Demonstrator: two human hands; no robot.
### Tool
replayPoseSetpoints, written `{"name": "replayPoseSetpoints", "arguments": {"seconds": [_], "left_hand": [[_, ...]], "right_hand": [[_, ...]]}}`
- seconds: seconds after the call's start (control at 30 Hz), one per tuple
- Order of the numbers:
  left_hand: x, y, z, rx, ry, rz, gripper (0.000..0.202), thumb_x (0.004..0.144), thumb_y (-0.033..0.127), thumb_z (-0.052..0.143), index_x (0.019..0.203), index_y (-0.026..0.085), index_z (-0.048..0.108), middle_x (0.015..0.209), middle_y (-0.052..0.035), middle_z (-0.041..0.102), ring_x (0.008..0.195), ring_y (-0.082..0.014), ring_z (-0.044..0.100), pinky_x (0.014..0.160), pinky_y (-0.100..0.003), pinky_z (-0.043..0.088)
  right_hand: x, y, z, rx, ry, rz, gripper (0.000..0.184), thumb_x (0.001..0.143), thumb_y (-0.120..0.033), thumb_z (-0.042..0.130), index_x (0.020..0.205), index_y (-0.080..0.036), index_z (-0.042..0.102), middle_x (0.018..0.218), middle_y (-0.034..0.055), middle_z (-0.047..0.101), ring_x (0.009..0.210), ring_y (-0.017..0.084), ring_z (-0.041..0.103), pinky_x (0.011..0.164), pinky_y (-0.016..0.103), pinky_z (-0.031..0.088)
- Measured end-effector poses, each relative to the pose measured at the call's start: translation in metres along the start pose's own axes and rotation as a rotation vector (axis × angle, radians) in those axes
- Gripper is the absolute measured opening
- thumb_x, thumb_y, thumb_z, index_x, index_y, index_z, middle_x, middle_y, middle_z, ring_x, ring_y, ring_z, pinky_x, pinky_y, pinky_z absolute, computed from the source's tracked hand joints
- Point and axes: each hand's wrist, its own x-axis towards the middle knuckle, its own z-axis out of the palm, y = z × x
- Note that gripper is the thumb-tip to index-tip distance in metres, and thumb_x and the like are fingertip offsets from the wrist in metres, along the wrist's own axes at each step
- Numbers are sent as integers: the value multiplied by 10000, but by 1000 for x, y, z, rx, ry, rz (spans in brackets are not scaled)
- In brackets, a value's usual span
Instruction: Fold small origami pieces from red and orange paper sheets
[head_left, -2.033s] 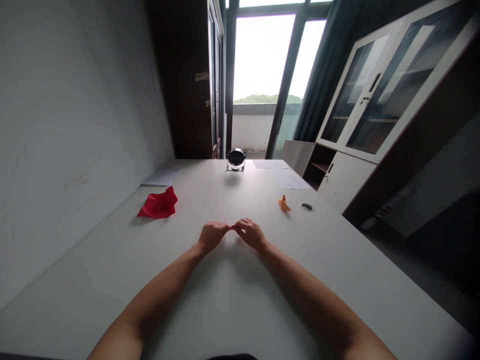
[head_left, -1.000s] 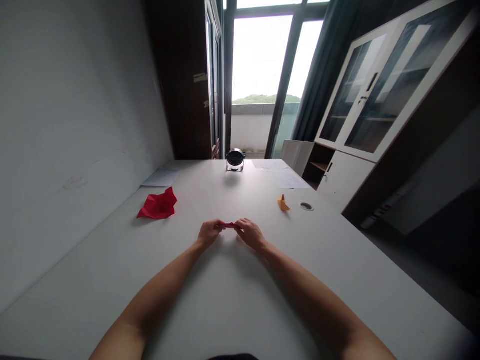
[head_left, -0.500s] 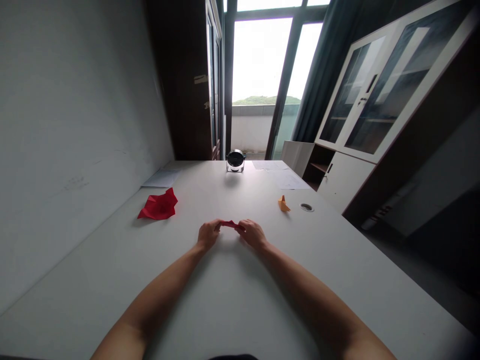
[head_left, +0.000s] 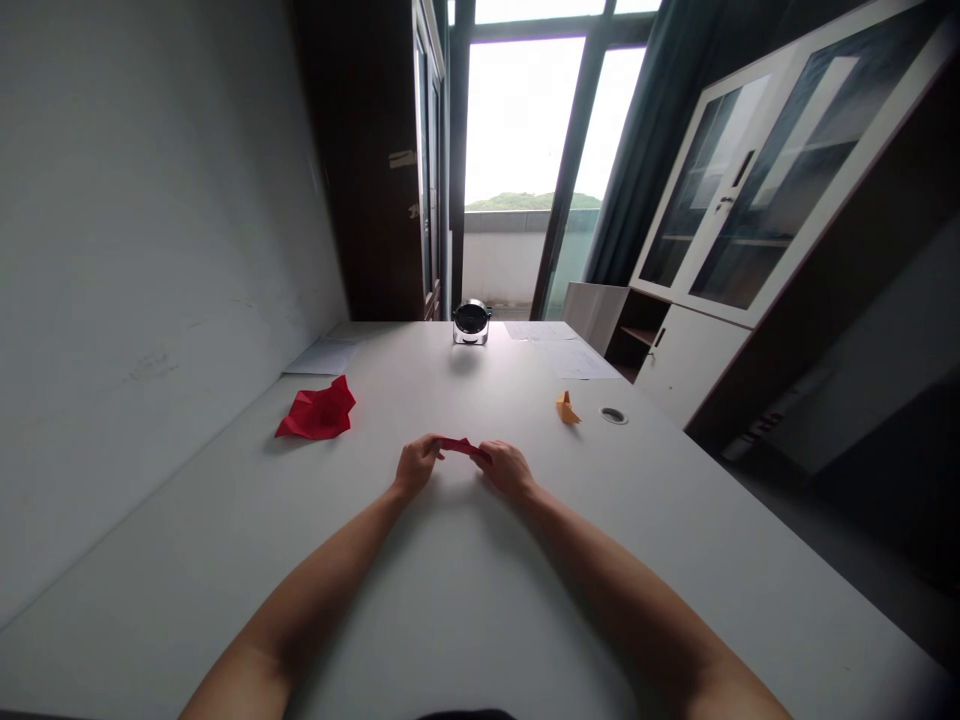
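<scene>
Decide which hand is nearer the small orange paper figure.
Right. The right hand is nearer, below-left of the orange paper figure; the left hand sits farther left, beyond the red folded paper both hold.

Forearms extended, left hand (head_left: 417,466), right hand (head_left: 507,468) close together, fingers pinched

Daylight comes from the tall window (head_left: 525,120) far beyond the fingers (head_left: 426,452), blown out to white. The pale counter (head_left: 465,600) is evenly lit; soft shadows fall toward the camera, on the near side of the fingers. The red paper (head_left: 459,446) between them is sharp. Left and right of the fingers, the wall (head_left: 150,250) and the cabinet (head_left: 787,150) bow outward, and the lower right corner darkens.
</scene>
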Motion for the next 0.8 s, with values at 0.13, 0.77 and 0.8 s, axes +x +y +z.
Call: {"name": "replayPoseSetpoints", "arguments": {"seconds": [0.13,0.77,0.8], "left_hand": [[2,-4,1,-88,-16,-17,346,932,408,468,985,162,707,880,-68,746,736,-164,687,728,-300,534],[-5,4,0,-10,-228,16,267,881,385,581,900,187,760,788,-36,748,743,-163,694,709,-263,521],[-5,5,1,-1,-234,13,260,879,381,584,911,191,758,792,-33,749,747,-163,697,711,-262,523]], "right_hand": [[-1,0,-1,10,-7,-22,251,934,-383,578,759,-221,657,747,24,657,683,155,559,609,254,324],[-2,-8,-3,193,-37,-173,257,944,-366,558,779,-209,678,737,21,637,689,140,545,657,234,385],[-3,-10,-4,211,-43,-176,247,945,-364,554,806,-211,691,749,25,645,697,143,552,664,237,393]]}}
